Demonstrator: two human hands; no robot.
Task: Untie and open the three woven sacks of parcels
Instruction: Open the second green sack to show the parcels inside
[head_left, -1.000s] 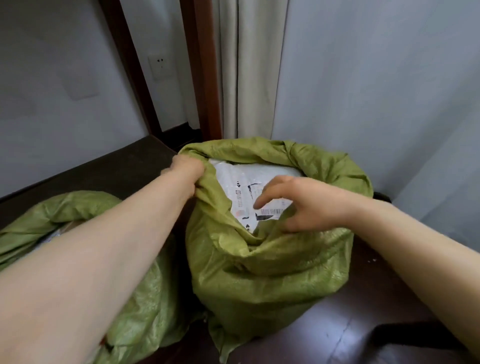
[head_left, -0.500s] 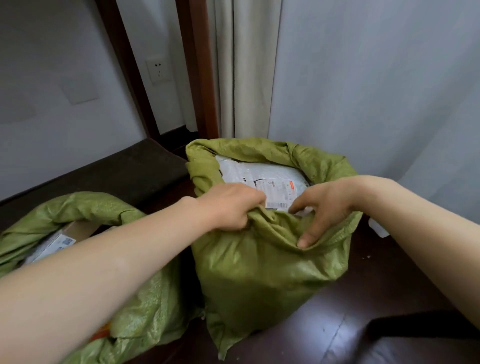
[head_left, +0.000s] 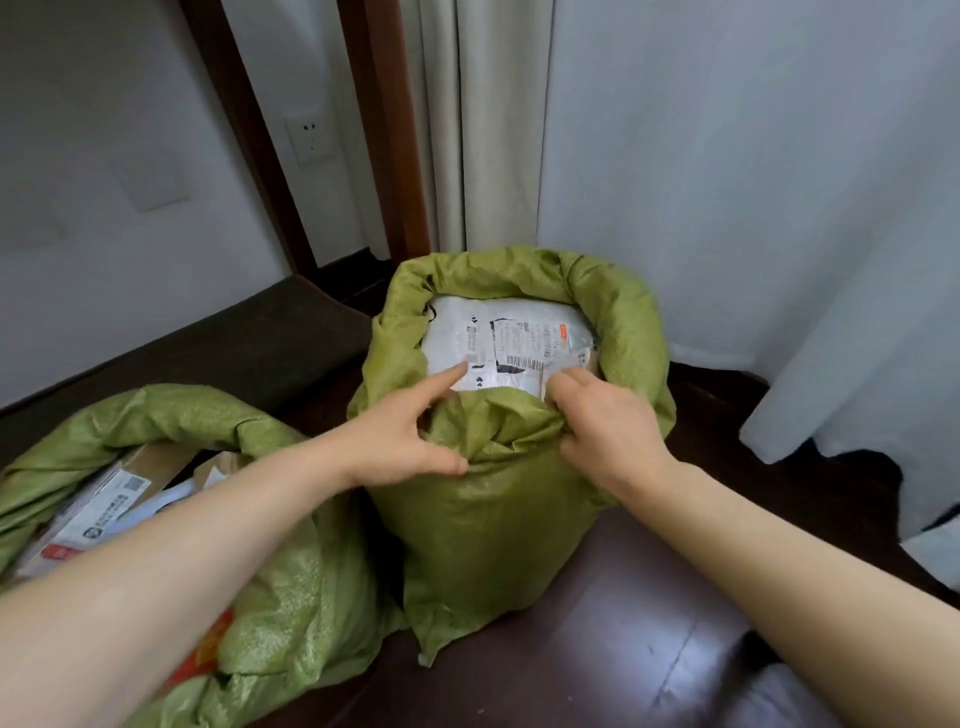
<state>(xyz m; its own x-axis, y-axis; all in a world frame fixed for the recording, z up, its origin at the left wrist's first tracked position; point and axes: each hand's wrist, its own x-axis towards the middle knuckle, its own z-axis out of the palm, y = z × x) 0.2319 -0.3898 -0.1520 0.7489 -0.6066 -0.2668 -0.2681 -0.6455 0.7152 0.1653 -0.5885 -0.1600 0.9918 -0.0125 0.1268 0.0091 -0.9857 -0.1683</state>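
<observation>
Green woven plastic sack (head_left: 493, 525): floppy, slick, likely heavy; take hold at rolled rim. Left hand (head_left: 400, 439) pinches near rim, index straight; right hand (head_left: 605, 421) curls fingers over it.

The left hand (head_left: 400, 436), a fist on the front rim (head_left: 493, 415) half a second ago, now straddles it, forefinger stretched onto the white parcel (head_left: 519, 338), thumb down the outside of the sack (head_left: 493, 519). The right hand (head_left: 602, 415) has gone from pinching the fabric with its fingers pointing down to clutching the rolled edge. The mouth gapes wider, baring more of the parcel.
</observation>
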